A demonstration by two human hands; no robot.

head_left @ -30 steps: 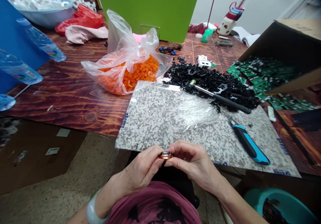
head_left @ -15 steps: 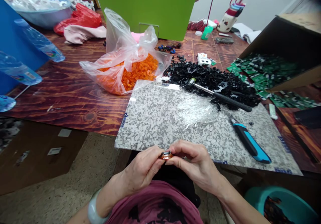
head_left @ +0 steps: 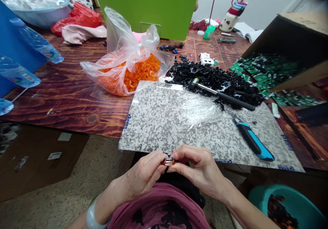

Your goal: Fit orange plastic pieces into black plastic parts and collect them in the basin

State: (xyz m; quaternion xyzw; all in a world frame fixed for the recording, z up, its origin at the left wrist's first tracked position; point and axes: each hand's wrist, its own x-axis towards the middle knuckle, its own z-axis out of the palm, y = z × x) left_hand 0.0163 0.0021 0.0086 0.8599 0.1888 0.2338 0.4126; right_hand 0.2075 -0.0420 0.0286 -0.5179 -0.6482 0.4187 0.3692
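Observation:
Between both hands, just off the near edge of the speckled board (head_left: 153,119), is a small orange-and-black plastic part (head_left: 168,161). My left hand (head_left: 143,171) pinches its left end between thumb and forefinger. My right hand (head_left: 196,164) grips the right end the same way, its other fingers curled. The fingertips hide both ends of the part. On the board beyond lie a bundle of thin clear strands (head_left: 200,111), a small hammer (head_left: 222,95) and a blue-and-black utility knife (head_left: 253,140).
A plastic bag of orange pieces (head_left: 140,70) stands behind the board, beside a heap of black pieces (head_left: 205,73). A cardboard box (head_left: 302,44) spills green circuit boards (head_left: 258,71) at right. Below is a teal tub (head_left: 258,194); water bottles (head_left: 38,41) are at left.
The camera view has shifted slightly. Both hands keep their pinch on the small part, which has tilted a little so that its black top edge looks flatter.

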